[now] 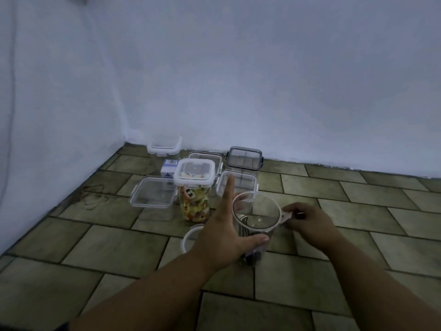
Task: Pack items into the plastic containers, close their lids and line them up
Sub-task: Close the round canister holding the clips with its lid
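On the tiled surface [119, 247], the left hand [224, 235] grips the open round container [270, 231] of metal cutlery [243, 225], just before the lidded candy container [194, 199]. The right hand [307, 223] pinches a pale tab [286, 216] at its rim.

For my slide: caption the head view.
Left hand holds round container of cutlery; right hand pinches white tab at its rim.

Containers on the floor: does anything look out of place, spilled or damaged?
Nothing looks spilled or broken. The round jar is open and its lid lies on the floor to its left. The other containers stand in a cluster, not a line, with a small box among them.
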